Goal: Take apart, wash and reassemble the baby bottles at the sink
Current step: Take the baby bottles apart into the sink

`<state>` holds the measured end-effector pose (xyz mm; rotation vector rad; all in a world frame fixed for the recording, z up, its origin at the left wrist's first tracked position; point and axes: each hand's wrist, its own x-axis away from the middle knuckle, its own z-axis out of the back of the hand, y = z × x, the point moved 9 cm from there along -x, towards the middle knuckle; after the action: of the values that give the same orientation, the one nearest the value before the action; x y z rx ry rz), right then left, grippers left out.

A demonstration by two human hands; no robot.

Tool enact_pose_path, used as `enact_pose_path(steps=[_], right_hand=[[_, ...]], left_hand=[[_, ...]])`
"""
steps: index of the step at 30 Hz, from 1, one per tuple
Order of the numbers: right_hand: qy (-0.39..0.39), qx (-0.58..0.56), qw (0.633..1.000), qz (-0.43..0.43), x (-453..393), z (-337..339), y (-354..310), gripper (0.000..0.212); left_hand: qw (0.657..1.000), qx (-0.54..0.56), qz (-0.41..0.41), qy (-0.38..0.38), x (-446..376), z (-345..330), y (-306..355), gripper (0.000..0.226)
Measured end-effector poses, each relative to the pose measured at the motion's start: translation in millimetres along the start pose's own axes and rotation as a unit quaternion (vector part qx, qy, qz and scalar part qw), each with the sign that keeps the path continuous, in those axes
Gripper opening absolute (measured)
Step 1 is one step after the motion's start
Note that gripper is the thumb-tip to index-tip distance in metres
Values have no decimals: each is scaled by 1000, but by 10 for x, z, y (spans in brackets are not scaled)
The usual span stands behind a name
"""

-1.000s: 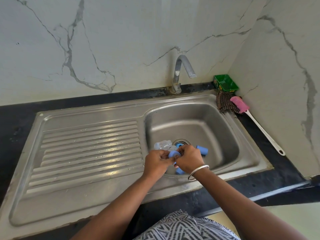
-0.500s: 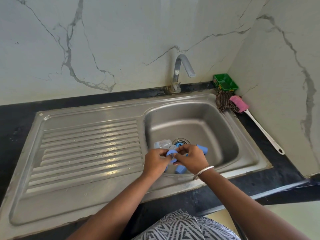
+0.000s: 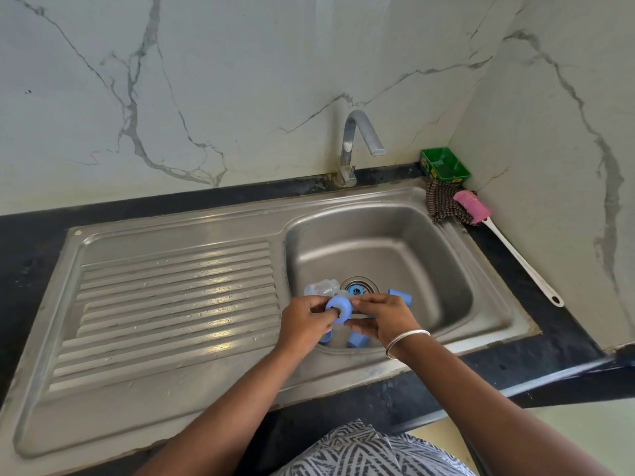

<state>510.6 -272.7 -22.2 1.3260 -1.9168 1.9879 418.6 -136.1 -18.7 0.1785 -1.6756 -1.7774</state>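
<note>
Over the steel sink basin [image 3: 446,269], my left hand [image 3: 304,322] and my right hand [image 3: 381,317] both pinch a blue bottle collar ring [image 3: 338,309] with a clear teat in it. A clear bottle body [image 3: 319,288] lies on the basin floor by the drain [image 3: 359,288]. Blue bottle parts lie around it: one [image 3: 400,297] behind my right hand, one [image 3: 357,340] below it, and one [image 3: 324,337] under my left hand, mostly hidden.
The tap [image 3: 357,146] stands behind the basin, no water running. A green tub [image 3: 445,164], a checked cloth [image 3: 441,202] and a pink-headed bottle brush [image 3: 498,235] lie at the right corner. The ribbed drainboard [image 3: 171,297] stretches left.
Both hands have shifted slightly while working the blue ring; the ring now faces more toward me, with its opening showing. Parts in the basin have not moved.
</note>
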Motion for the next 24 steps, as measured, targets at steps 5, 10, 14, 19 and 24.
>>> enact_pose_path(steps=[5, 10, 14, 19, 24], right_hand=[[187, 112, 975, 35, -137, 523, -2, 13], [213, 269, 936, 75, -108, 632, -226, 19], [184, 227, 956, 36, -82, 567, -110, 10], [31, 233, 972, 8, -31, 174, 69, 14], [-37, 173, 984, -20, 26, 7, 145, 23]], left_hand=[[998, 52, 39, 14, 1, 98, -46, 11], [991, 77, 99, 42, -25, 175, -212, 9], [990, 88, 105, 40, -31, 134, -246, 10], [991, 77, 111, -11, -30, -99, -235, 18], [984, 77, 144, -74, -1, -323, -278, 26]])
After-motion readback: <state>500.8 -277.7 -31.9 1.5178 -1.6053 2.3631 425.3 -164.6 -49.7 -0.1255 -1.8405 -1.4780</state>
